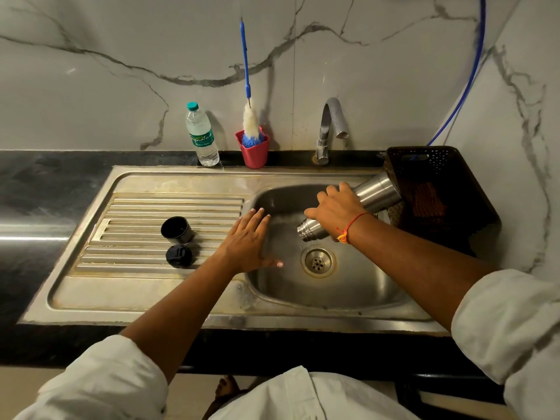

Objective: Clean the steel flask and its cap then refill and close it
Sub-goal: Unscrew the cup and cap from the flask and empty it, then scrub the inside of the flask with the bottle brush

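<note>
Steel flask (pixel 377 192) is tilted mouth-down over the sink (pixel 348 289) basin, w/ the open neck low & left, just above the drain (pixel 318 262), and the base up & right against the edge of a dark basket (pixel 448 177). The right hand (pixel 336 210) grips it from above around the upper body, fingers curled over the far side, thumb toward the neck; a red thread sits on that wrist. A few drops seem to show below the mouth, too faint to be sure. The left hand (pixel 250 244) holds nothing: fingers straight & slightly spread, palm down, over the basin's left edge; can't tell if it touches the steel. On the ribbed drainboard (pixel 136 213), left of the basin, stand the flask's 2 black parts, close together but apart: the cup cap (pixel 176 228) upright w/ its opening up, & the stopper (pixel 178 256) just in front of it. At the back of the black counter (pixel 45 189), against the marble wall: a plastic water bottle (pixel 202 136) w/ teal top, then a pink holder (pixel 254 154) w/ a blue-handled bottle brush (pixel 250 122) standing in it, then the tap (pixel 330 125). A checked cloth (pixel 427 201) lies inside the basket.
</note>
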`<state>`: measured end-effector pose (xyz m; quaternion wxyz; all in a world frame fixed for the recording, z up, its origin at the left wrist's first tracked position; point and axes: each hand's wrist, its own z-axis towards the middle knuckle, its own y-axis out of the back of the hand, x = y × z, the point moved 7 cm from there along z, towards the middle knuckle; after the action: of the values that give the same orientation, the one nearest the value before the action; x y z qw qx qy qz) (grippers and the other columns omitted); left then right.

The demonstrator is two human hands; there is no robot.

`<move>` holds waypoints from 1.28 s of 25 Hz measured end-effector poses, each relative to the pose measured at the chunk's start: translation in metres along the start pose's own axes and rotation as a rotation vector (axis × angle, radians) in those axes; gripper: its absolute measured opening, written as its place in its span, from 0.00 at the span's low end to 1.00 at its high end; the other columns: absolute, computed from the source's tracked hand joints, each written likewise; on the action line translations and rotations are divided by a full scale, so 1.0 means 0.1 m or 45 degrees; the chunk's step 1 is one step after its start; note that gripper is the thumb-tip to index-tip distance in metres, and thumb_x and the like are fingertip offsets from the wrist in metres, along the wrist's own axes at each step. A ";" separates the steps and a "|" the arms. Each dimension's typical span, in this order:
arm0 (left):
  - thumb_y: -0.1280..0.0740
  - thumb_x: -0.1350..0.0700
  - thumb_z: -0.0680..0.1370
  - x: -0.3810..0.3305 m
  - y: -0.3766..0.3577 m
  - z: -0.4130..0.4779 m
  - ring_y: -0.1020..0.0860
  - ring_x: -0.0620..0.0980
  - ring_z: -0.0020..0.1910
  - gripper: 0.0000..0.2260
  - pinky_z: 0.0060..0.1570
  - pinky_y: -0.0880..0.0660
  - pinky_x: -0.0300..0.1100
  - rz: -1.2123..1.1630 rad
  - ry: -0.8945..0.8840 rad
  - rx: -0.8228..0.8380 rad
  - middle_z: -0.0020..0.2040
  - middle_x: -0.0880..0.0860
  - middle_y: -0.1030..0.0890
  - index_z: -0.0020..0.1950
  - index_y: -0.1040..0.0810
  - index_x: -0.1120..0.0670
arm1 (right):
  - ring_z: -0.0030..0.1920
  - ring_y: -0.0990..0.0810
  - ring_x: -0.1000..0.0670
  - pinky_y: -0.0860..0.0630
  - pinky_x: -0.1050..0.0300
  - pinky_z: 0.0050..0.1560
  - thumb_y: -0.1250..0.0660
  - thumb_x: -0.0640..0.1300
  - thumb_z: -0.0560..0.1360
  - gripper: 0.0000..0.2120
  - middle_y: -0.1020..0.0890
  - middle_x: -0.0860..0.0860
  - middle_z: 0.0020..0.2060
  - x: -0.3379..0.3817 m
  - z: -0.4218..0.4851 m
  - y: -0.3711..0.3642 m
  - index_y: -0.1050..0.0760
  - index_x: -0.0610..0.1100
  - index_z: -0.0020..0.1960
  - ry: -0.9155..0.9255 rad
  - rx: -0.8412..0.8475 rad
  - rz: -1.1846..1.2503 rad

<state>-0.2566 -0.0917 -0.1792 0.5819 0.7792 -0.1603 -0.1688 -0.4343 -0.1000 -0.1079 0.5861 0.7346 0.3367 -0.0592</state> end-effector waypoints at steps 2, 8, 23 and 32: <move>0.36 0.25 0.71 0.01 0.00 0.00 0.59 0.58 0.82 0.55 0.79 0.58 0.55 -0.002 0.003 0.002 0.84 0.57 0.57 0.83 0.57 0.55 | 0.59 0.26 0.39 0.31 0.41 0.59 0.28 0.54 0.70 0.26 0.25 0.43 0.57 -0.01 0.01 0.02 0.31 0.55 0.66 -0.008 -0.028 0.020; 0.37 0.25 0.71 0.05 0.00 -0.02 0.59 0.58 0.82 0.55 0.80 0.58 0.55 -0.037 -0.006 -0.007 0.84 0.58 0.57 0.83 0.57 0.56 | 0.60 0.26 0.39 0.30 0.42 0.57 0.24 0.57 0.65 0.35 0.25 0.44 0.59 0.03 0.10 -0.02 0.34 0.56 0.69 -0.023 -0.041 0.155; 0.24 0.44 0.73 0.28 0.52 -0.26 0.33 0.53 0.75 0.43 0.69 0.32 0.43 -1.146 0.139 -0.246 0.78 0.53 0.33 0.81 0.43 0.51 | 0.54 0.21 0.55 0.24 0.60 0.52 0.19 0.53 0.63 0.34 0.19 0.57 0.54 0.12 0.40 0.51 0.29 0.52 0.65 -0.105 -0.195 2.140; 0.21 0.50 0.72 0.83 1.11 -0.32 0.21 0.32 0.49 0.25 0.44 0.22 0.31 -1.429 0.101 -0.601 0.53 0.41 0.19 0.64 0.29 0.45 | 0.59 0.20 0.51 0.23 0.47 0.63 0.19 0.56 0.63 0.34 0.18 0.53 0.58 0.29 0.68 1.45 0.27 0.51 0.66 0.010 -0.281 2.256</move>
<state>-0.1740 -0.1314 -0.0705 0.5666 0.6005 0.3385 -0.4515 -0.3091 -0.1617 -0.0243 0.4830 0.6649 -0.3488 0.4506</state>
